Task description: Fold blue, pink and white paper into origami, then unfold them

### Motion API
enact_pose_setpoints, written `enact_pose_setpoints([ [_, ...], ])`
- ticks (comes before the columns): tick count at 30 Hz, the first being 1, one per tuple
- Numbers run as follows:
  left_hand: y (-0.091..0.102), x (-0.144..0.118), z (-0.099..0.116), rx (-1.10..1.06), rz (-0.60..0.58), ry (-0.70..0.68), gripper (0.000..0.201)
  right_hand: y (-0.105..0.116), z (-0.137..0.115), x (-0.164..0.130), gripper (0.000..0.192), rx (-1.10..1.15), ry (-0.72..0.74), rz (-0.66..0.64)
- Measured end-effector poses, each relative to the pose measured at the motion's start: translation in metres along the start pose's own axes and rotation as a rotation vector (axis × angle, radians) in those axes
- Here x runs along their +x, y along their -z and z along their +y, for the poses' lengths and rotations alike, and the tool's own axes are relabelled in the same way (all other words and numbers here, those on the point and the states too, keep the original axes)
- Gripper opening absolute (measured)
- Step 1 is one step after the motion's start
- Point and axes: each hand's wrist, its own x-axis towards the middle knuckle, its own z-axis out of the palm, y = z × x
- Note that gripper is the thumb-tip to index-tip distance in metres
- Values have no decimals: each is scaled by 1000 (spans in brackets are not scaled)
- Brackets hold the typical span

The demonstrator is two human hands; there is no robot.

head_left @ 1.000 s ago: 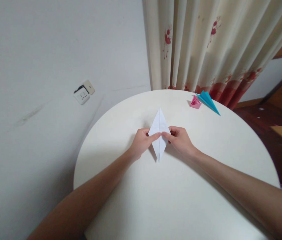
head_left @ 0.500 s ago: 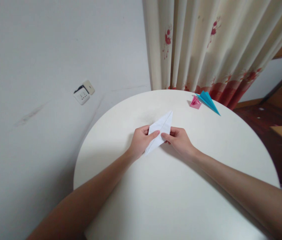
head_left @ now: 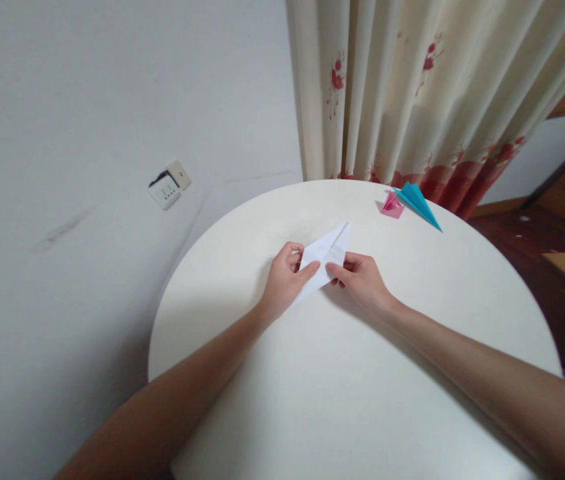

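A white folded paper (head_left: 326, 255), shaped like a slanted diamond with a crease along its length, is held between my two hands just over the table. My left hand (head_left: 285, 277) pinches its left side, thumb on top and fingers at the edge and behind. On the right side, my right hand (head_left: 359, 279) grips it with the thumb on the upper face and the fingers curled underneath. Both thumb tips are close to the middle crease, with a small gap between them. The paper's underside is hidden.
The round white table (head_left: 337, 400) bears a pink folded paper piece (head_left: 392, 205) and a blue paper plane (head_left: 418, 205) near its far right edge. A patterned curtain (head_left: 387, 100) hangs behind. The wall at left has a socket (head_left: 165, 192).
The white paper has shifted slightly right and tilted, its crease opening a little near the top tip. Both hands keep their hold; the left fingers have moved slightly up.
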Motion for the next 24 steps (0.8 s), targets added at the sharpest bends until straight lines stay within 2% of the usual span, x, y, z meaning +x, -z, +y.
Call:
enact_pose_setpoints([
  [5, 0, 0, -2, 86, 1, -73, 27, 0, 2, 0, 21, 2, -11, -4],
  [13, -3, -3, -2, 162, -27, -79, 30, 1, 10, 2, 20, 18, -55, 22],
  [19, -4, -5, 5, 239, -81, -213, 27, 2, 9, 3, 19, 51, -52, 16],
  [24, -4, -7, 13, 214, -103, -152, 29, 2, 7, 2, 11, 72, -23, 7],
])
